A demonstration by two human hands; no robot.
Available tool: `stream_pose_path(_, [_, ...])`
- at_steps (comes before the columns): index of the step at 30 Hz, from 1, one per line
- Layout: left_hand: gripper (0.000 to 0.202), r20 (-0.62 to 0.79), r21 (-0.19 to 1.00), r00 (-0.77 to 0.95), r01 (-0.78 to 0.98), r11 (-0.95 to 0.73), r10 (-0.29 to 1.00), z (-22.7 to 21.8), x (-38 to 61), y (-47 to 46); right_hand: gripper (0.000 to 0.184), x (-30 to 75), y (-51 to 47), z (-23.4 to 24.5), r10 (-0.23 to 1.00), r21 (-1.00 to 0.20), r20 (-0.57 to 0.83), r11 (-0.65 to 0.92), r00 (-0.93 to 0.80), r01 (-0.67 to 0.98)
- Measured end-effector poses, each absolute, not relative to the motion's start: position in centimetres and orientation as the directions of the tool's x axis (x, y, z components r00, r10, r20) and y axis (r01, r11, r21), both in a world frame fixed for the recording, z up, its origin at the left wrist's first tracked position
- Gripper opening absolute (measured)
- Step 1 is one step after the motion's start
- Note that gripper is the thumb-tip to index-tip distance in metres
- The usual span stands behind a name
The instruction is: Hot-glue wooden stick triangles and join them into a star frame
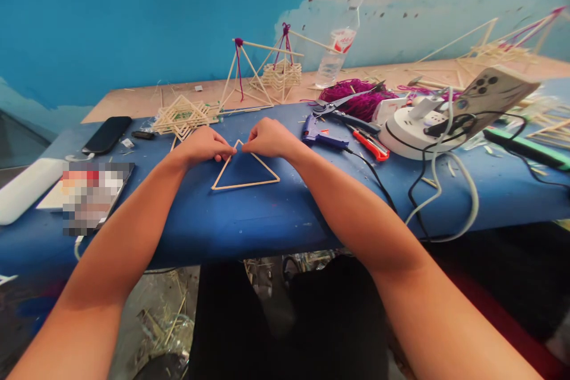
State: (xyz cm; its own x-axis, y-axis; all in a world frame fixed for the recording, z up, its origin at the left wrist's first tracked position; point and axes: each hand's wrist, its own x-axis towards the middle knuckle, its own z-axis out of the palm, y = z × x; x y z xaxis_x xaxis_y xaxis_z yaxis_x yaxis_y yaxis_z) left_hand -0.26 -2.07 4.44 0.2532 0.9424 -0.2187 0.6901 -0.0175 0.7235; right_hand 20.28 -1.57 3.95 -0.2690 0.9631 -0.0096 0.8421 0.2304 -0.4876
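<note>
1. I'm looking down on the blue table [267, 219], and dead centre lies the stick triangle [246, 171], flat on the cloth, apex pointing away from me.
2. My left hand [203, 145] is at the apex from the left side, fingers pinched closed on the top of the left stick.
3. My right hand [269, 138] meets it from the right, fingers likewise pinched shut on the top of the right stick; the two sets of fingertips almost touch over the apex.
4. Handling call: these sticks look thin, light and stiff, so I judge them brittle, likely to snap if bent and easy to knock out of line. The corners look like the place to hold, close to the joint, with a gentle pinch; the long spans look weakest.
5. Just right of the triangle, beyond my right hand, sits the glue gun [321, 135], its cord trailing off the table edge.
6. Further right of the triangle: scissors [342, 108] on a heap of purple yarn [356, 98], an orange utility knife [373, 145], and a white power strip [414, 130] with a phone [494, 92] leaning on it.
7. Behind the triangle stand finished stick frames [262, 74] tied with purple yarn, plus a flat woven stick piece [182, 116] behind my left hand.
8. Far left of the triangle lies a dark phone [107, 133].
</note>
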Motion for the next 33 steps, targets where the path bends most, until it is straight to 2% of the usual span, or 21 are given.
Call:
stream_pose_path(3, [0.018,-0.212,0.712,0.250,0.701,-0.026,0.945,4.5,-0.2,-2.2,0.021,20.8,-1.9,4.8,0.958,-0.493,0.039,0.265,-0.284,0.829])
stream_pose_path(6, [0.017,-0.190,0.704,0.236,0.709,-0.036,0.953,4.4,0.0,-2.3,0.020,21.3,-2.4,5.8,0.882,-0.535,0.054,0.422,-0.469,0.732])
stream_pose_path(10, [0.013,-0.182,0.695,0.206,0.718,-0.022,0.961,4.3,0.3,-2.3,0.013,20.8,-3.2,5.9,0.656,-0.564,-0.070,0.595,-0.752,0.572])
stream_pose_path(14, [0.012,-0.179,0.705,0.185,0.709,-0.005,0.966,4.2,0.4,-2.2,0.010,19.8,-3.8,5.4,0.571,-0.532,-0.125,0.652,-0.812,0.540])
stream_pose_path(18, [0.016,-0.150,0.669,0.202,0.741,-0.051,0.968,3.9,0.0,-2.0,0.016,20.2,-3.7,5.8,0.622,-0.499,-0.040,0.665,-0.782,0.555])
stream_pose_path(21, [0.020,-0.138,0.650,0.201,0.757,-0.065,0.970,3.8,-0.3,-1.9,0.014,21.5,-3.2,6.6,0.752,-0.489,0.103,0.608,-0.651,0.625])
stream_pose_path(23, [0.023,-0.148,0.659,0.198,0.751,-0.053,0.969,4.0,-0.4,-2.0,0.015,22.6,-2.8,7.2,0.825,-0.507,0.146,0.536,-0.546,0.675])
stream_pose_path(25, [0.023,-0.157,0.664,0.196,0.746,-0.043,0.968,4.2,-0.5,-2.1,0.020,23.6,-2.6,7.6,0.865,-0.522,0.102,0.468,-0.492,0.713])
stream_pose_path(27, [0.021,-0.163,0.654,0.198,0.755,-0.044,0.967,4.3,-0.5,-2.2,0.028,24.0,-2.8,7.7,0.871,-0.507,-0.003,0.423,-0.492,0.751])
stream_pose_path(30, [0.018,-0.157,0.639,0.205,0.767,-0.059,0.966,4.2,-0.3,-2.1,0.050,23.6,-3.4,7.3,0.838,-0.433,-0.162,0.414,-0.521,0.800])
stream_pose_path(33, [0.016,-0.146,0.645,0.197,0.762,-0.057,0.969,4.1,-0.1,-2.1,0.069,22.7,-3.9,6.7,0.809,-0.358,-0.236,0.443,-0.539,0.822])
